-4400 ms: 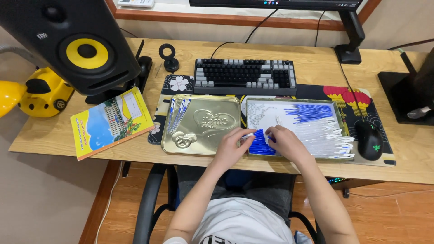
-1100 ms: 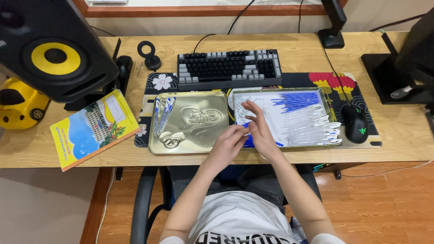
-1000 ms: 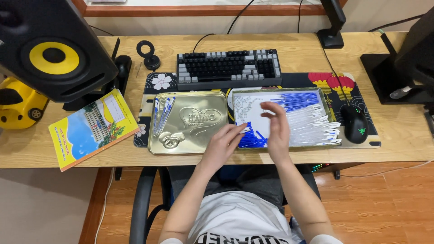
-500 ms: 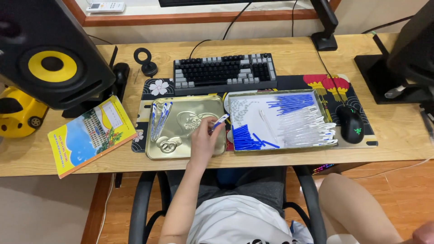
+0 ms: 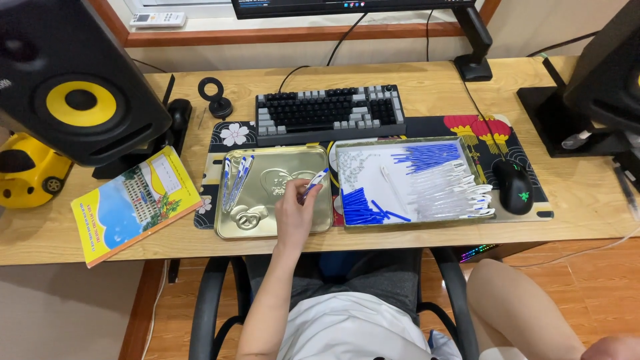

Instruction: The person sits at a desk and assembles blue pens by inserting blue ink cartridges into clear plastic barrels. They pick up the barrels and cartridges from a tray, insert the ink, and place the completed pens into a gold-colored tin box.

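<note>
Two metal trays sit on a desk (image 5: 413, 77) before the keyboard (image 5: 331, 113). The right tray (image 5: 407, 220) holds heaps of blue and clear pen parts; the gold tray (image 5: 267, 230), left of it, holds a few finished pens (image 5: 235, 180) along its far-left side. The left hand (image 5: 297, 213) pinches one pen (image 5: 316, 183) over the gold tray's right half. Laying it beside the others looks best, since bare room lies between them. The right hand (image 5: 617, 348) hangs low, off the desk; its grip cannot be told.

Single head-worn view, looking steeply down from above the seated person.

Faces forward over the lap to the desk (image 5: 413, 73); moderately near, spanning both speakers, with the monitor's lower edge (image 5: 347, 5) at the top; no second view.
</note>
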